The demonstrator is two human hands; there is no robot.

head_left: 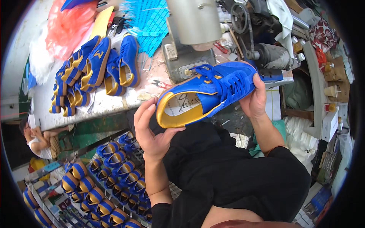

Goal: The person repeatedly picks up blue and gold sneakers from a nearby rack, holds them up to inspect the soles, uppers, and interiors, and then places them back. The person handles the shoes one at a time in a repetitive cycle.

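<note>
A blue and gold lace-up sneaker is held up in front of me, its opening facing me and its toe pointing right. My left hand grips the gold heel, fingers and thumb on either side of it. At the toe end my right hand is closed round the shoe; some of its fingers are hidden behind it. Blue laces run along the upper and are tied in a bow. A white insole with dark markings shows inside. Just behind the sneaker stands a grey sewing machine.
More blue and gold sneakers lie piled on the worktable at left. Beyond them are a red plastic bag and blue plastic strips. Racks of shoes stand at lower left. A motor sits at right. Another person sits far left.
</note>
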